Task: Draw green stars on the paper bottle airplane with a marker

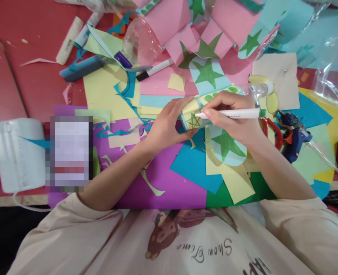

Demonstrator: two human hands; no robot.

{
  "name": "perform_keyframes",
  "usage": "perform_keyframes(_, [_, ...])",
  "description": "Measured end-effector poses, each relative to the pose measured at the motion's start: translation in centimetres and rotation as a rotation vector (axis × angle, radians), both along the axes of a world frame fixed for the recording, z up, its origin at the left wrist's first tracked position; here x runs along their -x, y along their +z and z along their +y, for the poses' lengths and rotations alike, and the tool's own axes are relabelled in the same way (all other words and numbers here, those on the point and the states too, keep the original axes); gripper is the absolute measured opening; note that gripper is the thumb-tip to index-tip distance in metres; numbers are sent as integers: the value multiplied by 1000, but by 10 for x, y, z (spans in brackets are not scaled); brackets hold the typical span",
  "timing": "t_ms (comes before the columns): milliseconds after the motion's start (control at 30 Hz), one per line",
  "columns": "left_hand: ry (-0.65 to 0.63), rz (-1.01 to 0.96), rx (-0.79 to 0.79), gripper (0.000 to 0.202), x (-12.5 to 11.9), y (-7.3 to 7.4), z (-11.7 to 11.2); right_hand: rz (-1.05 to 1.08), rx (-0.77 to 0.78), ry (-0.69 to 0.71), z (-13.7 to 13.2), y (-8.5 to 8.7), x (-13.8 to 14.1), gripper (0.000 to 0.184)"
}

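Note:
My right hand [233, 114] pinches a white acrylic marker [240, 114] with a green end. Its tip touches a green outlined star [194, 120] on the yellow face of a light blue and yellow paper piece [188, 109]. From the left, my left hand [170, 124] grips that same piece, fingers along its upper edge and thumb below. Part of the piece is hidden by both hands. Just beneath my right hand lies a light blue paper shape with a filled green star [227, 144]. A yellow strip with green ovals [219, 93] runs behind my right fingers.
Pink paper pieces with green stars [209, 46] stand at the back. On the right are red-handled scissors [274, 133] and a blue glue gun [297, 141]. Markers [157, 69], purple paper [146, 172] and paper scraps surround my hands. A white box-shaped device [18, 154] sits left.

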State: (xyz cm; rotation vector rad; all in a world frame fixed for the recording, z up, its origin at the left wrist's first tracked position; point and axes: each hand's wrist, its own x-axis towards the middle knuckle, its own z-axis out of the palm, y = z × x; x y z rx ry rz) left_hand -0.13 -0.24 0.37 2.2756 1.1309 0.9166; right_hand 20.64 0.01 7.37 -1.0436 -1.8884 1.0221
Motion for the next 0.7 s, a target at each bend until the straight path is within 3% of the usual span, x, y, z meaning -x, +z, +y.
perform_keyframes(700, [-2,-2,-10,71,0,-1,1,-19,3,1,-1,2,1,12])
